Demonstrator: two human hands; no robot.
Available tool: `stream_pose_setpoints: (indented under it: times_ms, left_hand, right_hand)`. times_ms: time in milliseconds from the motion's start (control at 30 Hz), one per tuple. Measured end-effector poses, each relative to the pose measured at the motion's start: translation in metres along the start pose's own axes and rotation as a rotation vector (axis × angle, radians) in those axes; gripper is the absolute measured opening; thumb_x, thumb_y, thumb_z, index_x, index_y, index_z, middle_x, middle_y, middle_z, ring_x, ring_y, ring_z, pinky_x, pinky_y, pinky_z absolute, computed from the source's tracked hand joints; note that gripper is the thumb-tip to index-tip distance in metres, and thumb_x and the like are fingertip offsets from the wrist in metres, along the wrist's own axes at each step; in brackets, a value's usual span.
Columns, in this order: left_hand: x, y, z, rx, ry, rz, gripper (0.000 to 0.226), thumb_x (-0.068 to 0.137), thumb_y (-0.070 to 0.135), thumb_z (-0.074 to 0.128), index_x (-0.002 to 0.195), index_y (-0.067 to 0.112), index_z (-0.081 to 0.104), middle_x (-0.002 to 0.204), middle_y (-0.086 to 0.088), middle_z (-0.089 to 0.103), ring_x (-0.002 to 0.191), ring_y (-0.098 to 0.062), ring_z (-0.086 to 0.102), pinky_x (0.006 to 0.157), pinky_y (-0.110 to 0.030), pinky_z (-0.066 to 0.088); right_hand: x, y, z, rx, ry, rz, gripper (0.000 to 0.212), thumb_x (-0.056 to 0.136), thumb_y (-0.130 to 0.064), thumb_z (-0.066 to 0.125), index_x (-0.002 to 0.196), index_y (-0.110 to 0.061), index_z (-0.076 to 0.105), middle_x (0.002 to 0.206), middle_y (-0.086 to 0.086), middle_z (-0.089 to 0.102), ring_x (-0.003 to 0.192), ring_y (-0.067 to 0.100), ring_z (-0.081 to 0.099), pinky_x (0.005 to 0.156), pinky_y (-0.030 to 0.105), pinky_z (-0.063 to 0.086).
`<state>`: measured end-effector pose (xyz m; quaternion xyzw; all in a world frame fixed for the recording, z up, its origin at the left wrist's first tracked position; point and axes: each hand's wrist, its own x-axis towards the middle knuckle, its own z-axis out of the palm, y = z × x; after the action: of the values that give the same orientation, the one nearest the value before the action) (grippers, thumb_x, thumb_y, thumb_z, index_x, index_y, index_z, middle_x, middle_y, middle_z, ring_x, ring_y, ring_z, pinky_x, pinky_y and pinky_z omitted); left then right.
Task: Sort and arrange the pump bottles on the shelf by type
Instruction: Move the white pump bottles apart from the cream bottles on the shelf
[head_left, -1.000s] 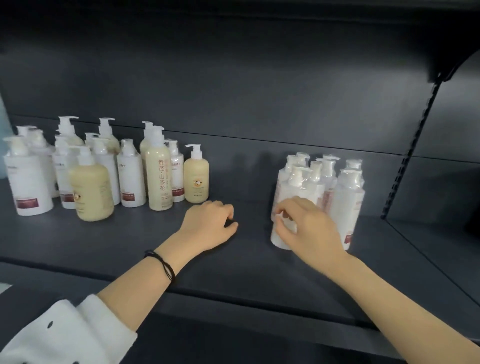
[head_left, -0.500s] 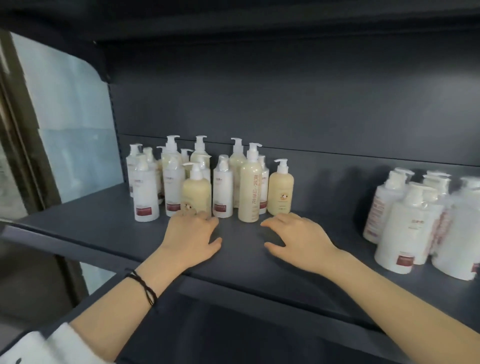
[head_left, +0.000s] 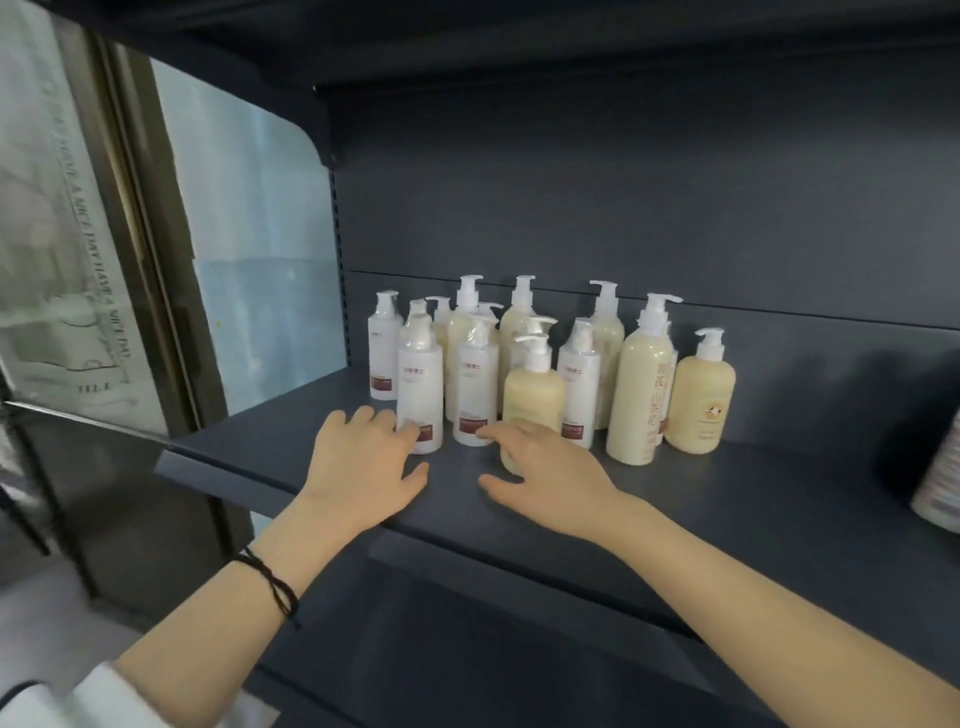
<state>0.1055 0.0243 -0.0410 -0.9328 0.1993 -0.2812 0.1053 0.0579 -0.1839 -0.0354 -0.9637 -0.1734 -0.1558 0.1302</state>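
Observation:
A mixed cluster of pump bottles stands at the left end of the dark shelf (head_left: 727, 499). Several are white with dark red labels, such as the front one (head_left: 420, 384) and its neighbour (head_left: 475, 387). Among them stand cream bottles: a squat one (head_left: 532, 402), a tall one (head_left: 639, 400) with red characters, and a squat one (head_left: 698, 397) at the right. My left hand (head_left: 363, 462) lies flat on the shelf, fingertips at the front white bottle's base. My right hand (head_left: 545, 475) rests spread in front of the squat cream bottle. Neither hand holds anything.
A glass panel (head_left: 249, 249) and a dark frame (head_left: 150, 249) stand to the left of the shelf. The edge of another white bottle (head_left: 940, 483) shows at the far right. An upper shelf (head_left: 571, 47) overhangs the bottles. Bare shelf lies between the cluster and the right edge.
My view has swung left from the white bottle group to the mixed cluster. My right hand left the white bottles, and both hands moved left up to the cluster's front bottles.

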Motion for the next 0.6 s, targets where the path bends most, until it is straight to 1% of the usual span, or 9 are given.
stream_pose_setpoints:
  times_ms: [67, 133, 200, 267, 367, 433, 500, 533, 600]
  left_hand:
    - [0.005, -0.013, 0.007, -0.062, 0.048, -0.061, 0.047, 0.090, 0.055, 0.039, 0.123, 0.026, 0.056, 0.112, 0.002, 0.062, 0.102, -0.020, 0.056, 0.077, -0.033, 0.039]
    - [0.011, -0.023, 0.014, -0.222, 0.086, -0.145, 0.049, 0.089, 0.056, 0.043, 0.126, 0.026, 0.053, 0.119, 0.003, 0.060, 0.106, -0.019, 0.056, 0.079, -0.034, 0.044]
    - [0.021, -0.029, 0.021, -0.529, 0.086, -0.277, 0.055, 0.086, 0.057, 0.051, 0.132, 0.027, 0.045, 0.127, 0.004, 0.054, 0.112, -0.018, 0.054, 0.081, -0.035, 0.047]
    - [0.036, -0.034, 0.026, -0.874, 0.052, -0.385, 0.064, 0.082, 0.053, 0.062, 0.136, 0.028, 0.038, 0.130, 0.005, 0.048, 0.112, -0.014, 0.051, 0.083, -0.034, 0.046]
    - [0.065, -0.037, 0.034, -1.215, 0.084, -0.411, 0.069, 0.077, 0.044, 0.073, 0.133, 0.029, 0.036, 0.124, 0.007, 0.047, 0.111, -0.014, 0.051, 0.091, -0.036, 0.046]
    - [0.083, -0.038, 0.038, -1.312, 0.105, -0.350, 0.064, 0.075, 0.040, 0.077, 0.124, 0.035, 0.036, 0.112, 0.015, 0.048, 0.106, -0.012, 0.053, 0.088, -0.033, 0.046]
    - [0.098, -0.041, 0.043, -1.349, 0.063, -0.295, 0.065, 0.074, 0.041, 0.077, 0.124, 0.036, 0.035, 0.108, 0.017, 0.050, 0.101, -0.008, 0.054, 0.084, -0.031, 0.047]
    - [0.103, -0.043, 0.045, -1.357, 0.017, -0.286, 0.067, 0.074, 0.042, 0.077, 0.126, 0.034, 0.036, 0.110, 0.014, 0.052, 0.099, -0.006, 0.055, 0.081, -0.029, 0.048]
    - [0.111, -0.051, 0.052, -1.352, -0.065, -0.255, 0.062, 0.076, 0.041, 0.076, 0.124, 0.033, 0.039, 0.106, 0.014, 0.053, 0.093, 0.000, 0.054, 0.070, -0.021, 0.046]
  right_hand:
    - [0.018, -0.010, 0.006, 0.115, 0.030, 0.014, 0.057, 0.093, -0.041, 0.054, 0.144, -0.026, 0.034, 0.143, -0.005, 0.043, 0.123, 0.012, 0.045, 0.092, 0.027, 0.043]
    - [0.036, -0.018, 0.012, 0.199, 0.085, 0.017, 0.058, 0.092, -0.036, 0.057, 0.144, -0.023, 0.034, 0.141, -0.001, 0.043, 0.123, 0.014, 0.046, 0.094, 0.024, 0.041]
    - [0.053, -0.024, 0.018, 0.262, 0.165, 0.035, 0.060, 0.091, -0.033, 0.059, 0.144, -0.020, 0.034, 0.141, 0.000, 0.042, 0.122, 0.014, 0.046, 0.094, 0.023, 0.039]
    - [0.069, -0.027, 0.025, 0.301, 0.238, 0.060, 0.061, 0.091, -0.032, 0.060, 0.144, -0.020, 0.034, 0.143, -0.002, 0.039, 0.120, 0.009, 0.044, 0.094, 0.020, 0.037]
    - [0.096, -0.028, 0.027, 0.308, 0.369, 0.058, 0.056, 0.090, -0.025, 0.062, 0.140, -0.016, 0.039, 0.138, -0.001, 0.038, 0.122, 0.009, 0.041, 0.094, 0.013, 0.030]
    - [0.117, -0.026, 0.020, 0.213, 0.488, 0.027, 0.049, 0.087, -0.016, 0.063, 0.133, -0.012, 0.046, 0.133, 0.004, 0.042, 0.123, 0.016, 0.043, 0.098, 0.020, 0.036]
    - [0.140, -0.023, 0.008, 0.088, 0.550, 0.022, 0.047, 0.084, -0.010, 0.061, 0.130, -0.008, 0.050, 0.131, 0.009, 0.045, 0.120, 0.024, 0.045, 0.099, 0.033, 0.042]
    - [0.151, -0.022, 0.001, 0.041, 0.547, 0.042, 0.047, 0.084, -0.009, 0.060, 0.129, -0.008, 0.050, 0.132, 0.010, 0.045, 0.118, 0.027, 0.046, 0.097, 0.036, 0.044]
    - [0.170, -0.017, -0.013, -0.044, 0.474, 0.109, 0.044, 0.086, -0.013, 0.058, 0.128, -0.009, 0.050, 0.131, 0.010, 0.045, 0.116, 0.028, 0.047, 0.089, 0.034, 0.044]
